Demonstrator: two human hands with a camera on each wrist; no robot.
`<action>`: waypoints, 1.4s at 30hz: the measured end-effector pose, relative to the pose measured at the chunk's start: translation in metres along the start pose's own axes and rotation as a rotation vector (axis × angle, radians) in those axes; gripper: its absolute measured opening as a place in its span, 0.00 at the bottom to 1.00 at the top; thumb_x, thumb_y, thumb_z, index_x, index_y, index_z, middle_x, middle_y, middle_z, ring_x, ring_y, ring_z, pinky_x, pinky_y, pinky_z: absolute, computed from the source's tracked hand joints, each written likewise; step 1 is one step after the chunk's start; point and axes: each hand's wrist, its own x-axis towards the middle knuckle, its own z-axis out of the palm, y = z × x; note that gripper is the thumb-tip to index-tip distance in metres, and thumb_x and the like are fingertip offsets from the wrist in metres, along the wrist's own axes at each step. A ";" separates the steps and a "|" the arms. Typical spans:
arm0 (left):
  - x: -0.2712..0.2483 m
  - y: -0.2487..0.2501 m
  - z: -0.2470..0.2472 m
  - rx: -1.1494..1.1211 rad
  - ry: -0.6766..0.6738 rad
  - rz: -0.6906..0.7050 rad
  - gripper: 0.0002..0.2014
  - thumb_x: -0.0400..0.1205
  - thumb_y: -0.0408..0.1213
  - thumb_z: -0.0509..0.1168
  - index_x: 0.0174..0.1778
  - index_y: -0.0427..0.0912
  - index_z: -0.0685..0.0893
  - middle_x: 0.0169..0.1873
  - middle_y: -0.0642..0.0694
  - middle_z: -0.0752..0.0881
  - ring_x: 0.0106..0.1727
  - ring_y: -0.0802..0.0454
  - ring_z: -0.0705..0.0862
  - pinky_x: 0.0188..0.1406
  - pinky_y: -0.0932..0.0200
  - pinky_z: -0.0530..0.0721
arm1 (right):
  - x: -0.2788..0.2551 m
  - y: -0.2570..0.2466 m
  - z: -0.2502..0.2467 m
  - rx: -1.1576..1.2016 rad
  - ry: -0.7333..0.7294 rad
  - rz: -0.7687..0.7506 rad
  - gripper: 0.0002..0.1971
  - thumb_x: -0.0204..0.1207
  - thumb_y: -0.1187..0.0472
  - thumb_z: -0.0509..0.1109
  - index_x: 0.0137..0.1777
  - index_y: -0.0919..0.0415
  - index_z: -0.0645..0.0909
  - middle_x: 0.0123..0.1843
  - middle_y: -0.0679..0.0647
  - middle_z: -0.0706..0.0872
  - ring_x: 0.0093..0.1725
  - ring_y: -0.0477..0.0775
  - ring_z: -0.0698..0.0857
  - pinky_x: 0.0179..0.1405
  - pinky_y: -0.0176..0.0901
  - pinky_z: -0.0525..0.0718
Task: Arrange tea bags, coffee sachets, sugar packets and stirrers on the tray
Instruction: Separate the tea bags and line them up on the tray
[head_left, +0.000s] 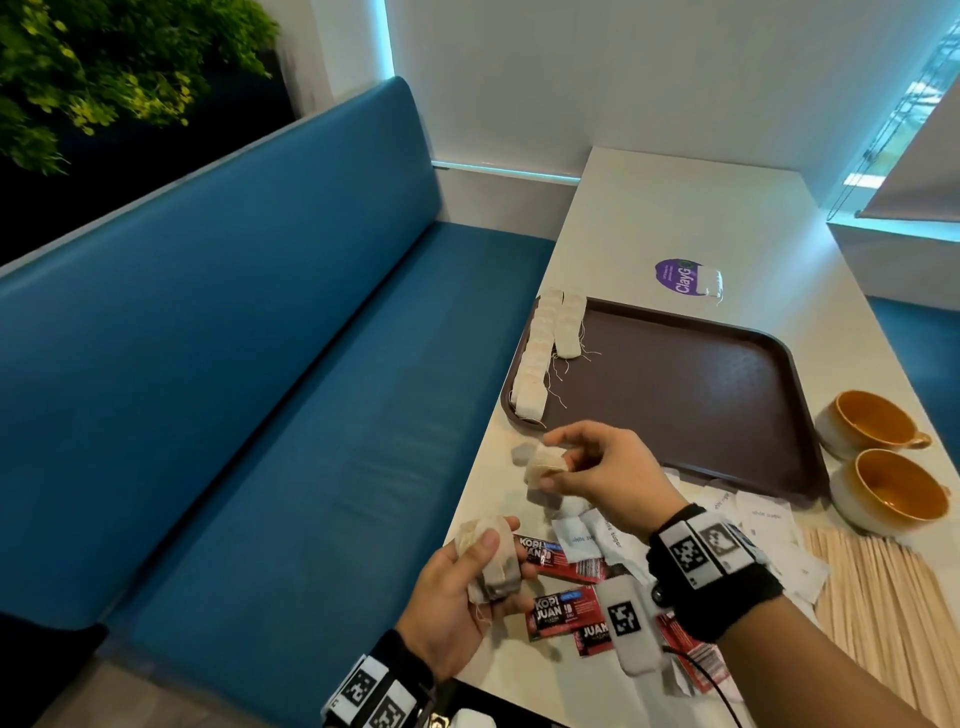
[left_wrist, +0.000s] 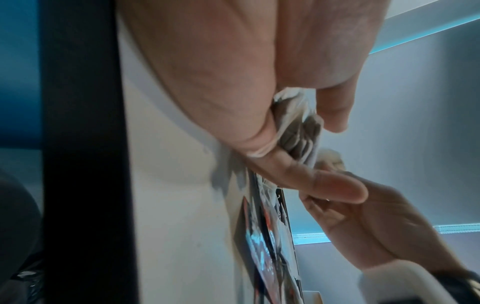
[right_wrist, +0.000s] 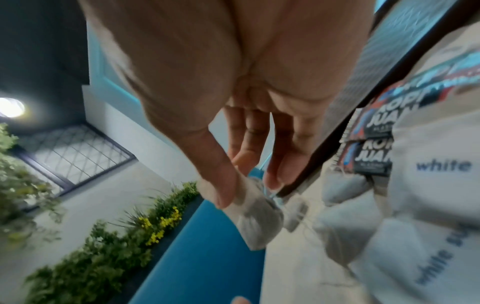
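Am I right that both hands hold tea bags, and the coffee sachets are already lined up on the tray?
Not quite. The head view shows tea bags, not coffee sachets, lined up on the tray; the sachets lie on the table. The left hand and right hand do hold tea bags.

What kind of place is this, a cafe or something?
Probably a cafe or office pantry booth: a blue padded bench runs along a white table holding a brown serving tray, two mugs and loose coffee sachets.

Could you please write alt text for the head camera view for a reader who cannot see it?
The right hand pinches one tea bag above a white table while the left hand grips several more; two rows of tea bags line the left edge of the brown tray.
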 end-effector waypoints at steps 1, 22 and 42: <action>0.001 0.000 0.000 0.008 0.010 -0.001 0.21 0.84 0.42 0.68 0.68 0.30 0.84 0.49 0.27 0.88 0.43 0.39 0.90 0.31 0.51 0.90 | -0.008 -0.005 -0.002 0.055 -0.064 -0.004 0.20 0.64 0.72 0.86 0.54 0.57 0.90 0.38 0.56 0.85 0.38 0.52 0.84 0.45 0.41 0.90; 0.003 -0.003 -0.007 0.033 -0.107 0.017 0.22 0.71 0.27 0.77 0.61 0.34 0.84 0.44 0.31 0.80 0.35 0.41 0.85 0.29 0.51 0.86 | -0.030 0.001 0.010 0.070 -0.035 -0.014 0.10 0.74 0.58 0.82 0.53 0.55 0.89 0.45 0.52 0.93 0.40 0.48 0.89 0.39 0.33 0.86; 0.001 0.000 -0.006 0.007 -0.120 0.042 0.21 0.71 0.29 0.79 0.61 0.39 0.87 0.44 0.30 0.84 0.34 0.46 0.82 0.28 0.53 0.86 | 0.029 0.024 -0.006 -0.757 -0.189 -0.092 0.07 0.73 0.52 0.81 0.48 0.42 0.88 0.52 0.43 0.74 0.50 0.40 0.76 0.48 0.37 0.75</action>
